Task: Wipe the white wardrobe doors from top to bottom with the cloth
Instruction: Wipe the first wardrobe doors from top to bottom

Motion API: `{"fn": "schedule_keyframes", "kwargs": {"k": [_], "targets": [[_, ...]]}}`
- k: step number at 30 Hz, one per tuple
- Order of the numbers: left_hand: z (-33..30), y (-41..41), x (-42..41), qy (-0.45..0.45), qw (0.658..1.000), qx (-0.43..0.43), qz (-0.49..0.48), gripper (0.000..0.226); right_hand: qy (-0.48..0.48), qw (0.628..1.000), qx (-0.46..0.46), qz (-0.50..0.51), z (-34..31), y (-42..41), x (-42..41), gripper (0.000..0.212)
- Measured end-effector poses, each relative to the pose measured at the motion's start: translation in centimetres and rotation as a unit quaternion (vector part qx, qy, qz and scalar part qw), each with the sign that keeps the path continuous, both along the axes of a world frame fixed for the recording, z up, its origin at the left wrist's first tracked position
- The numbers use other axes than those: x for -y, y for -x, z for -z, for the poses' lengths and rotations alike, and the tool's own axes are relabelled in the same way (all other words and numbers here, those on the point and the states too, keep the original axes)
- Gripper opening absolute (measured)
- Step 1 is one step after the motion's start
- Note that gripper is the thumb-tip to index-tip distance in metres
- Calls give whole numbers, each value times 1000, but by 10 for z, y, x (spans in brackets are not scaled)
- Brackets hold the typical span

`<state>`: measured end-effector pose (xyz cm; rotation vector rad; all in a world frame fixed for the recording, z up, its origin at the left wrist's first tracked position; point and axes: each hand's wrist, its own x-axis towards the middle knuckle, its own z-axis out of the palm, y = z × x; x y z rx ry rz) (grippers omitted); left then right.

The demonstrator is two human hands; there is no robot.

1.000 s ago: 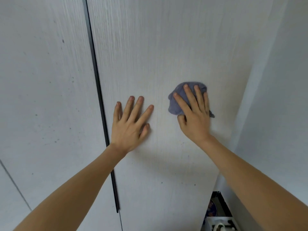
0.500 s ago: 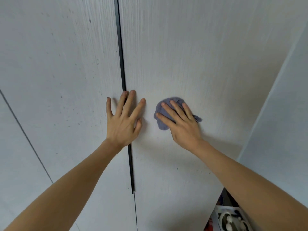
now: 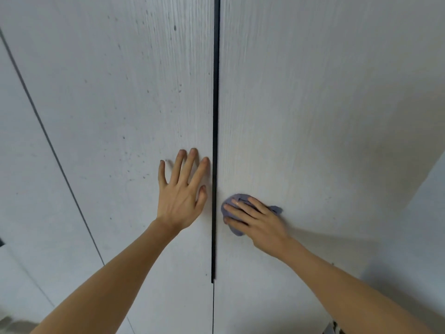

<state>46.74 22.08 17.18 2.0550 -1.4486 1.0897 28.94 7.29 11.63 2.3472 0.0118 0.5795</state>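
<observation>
Cloth (image 3: pixel 237 214) sits just right of the dark door gap (image 3: pixel 215 141), pressed flat by right hand (image 3: pixel 258 219), fingers straight. Soft, light, prob. bunches; palm-centre pressure should suit better than edges. Left hand (image 3: pixel 181 189) spread flat, left of gap, on wardrobe door (image 3: pixel 120 104).

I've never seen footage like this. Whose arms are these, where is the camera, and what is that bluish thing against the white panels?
No machine here: a person wears a camera on the head, looking forward and down at their own arms. The white panels are wardrobe doors, split by a dark vertical gap. The left hand lies flat, fingers spread, on the left door. The right hand presses a bluish cloth against the right door, beside the gap, to wipe it. Small dark specks dot the left door.
</observation>
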Motion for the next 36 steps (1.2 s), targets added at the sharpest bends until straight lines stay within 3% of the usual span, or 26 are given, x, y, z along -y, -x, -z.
{"fn": "schedule_keyframes", "kwargs": {"k": [3, 7, 9, 12, 15, 19, 21, 24, 27, 29, 32, 36], "targets": [[-8, -7, 1, 4, 1000, 6, 1, 55, -26, 992, 127, -9, -64, -14, -6, 61], [-8, -10, 2, 12, 1000, 10, 4, 55, -120, 930, 346, 15, -140, -38, -18, 60], [-5, -9, 3, 17, 1000, 4, 7, 55, -138, 912, 385, 15, -144, -45, -23, 58], [-4, -10, 3, 19, 1000, 2, 15, 56, -93, 945, 312, 10, -98, -46, -22, 60], [-6, -12, 2, 17, 1000, 10, 21, 55, -33, 986, 163, 9, -26, -32, -18, 61], [-5, -15, 1, 16, 1000, 8, 22, 55, 26, 999, -16, 28, 24, -8, -16, 54], [-5, -17, 2, 18, 999, 7, 27, 55, 10, 999, 2, 30, 14, -9, -16, 53], [-4, -18, 3, 32, 999, 9, 26, 55, -34, 988, 149, 13, -29, -22, -15, 59], [16, -12, 0, 37, 999, -18, 27, 56, -110, 944, 307, 45, -66, -31, -21, 63], [32, -7, -1, 30, 999, -30, 26, 57, -137, 921, 363, 48, -66, -34, -24, 63], [50, -2, -1, 20, 999, -45, 23, 58, -105, 946, 303, 41, -24, -36, -22, 63], [69, 1, -3, 13, 997, -73, 5, 58, -15, 993, 112, 14, 52, -27, -16, 57]]}}
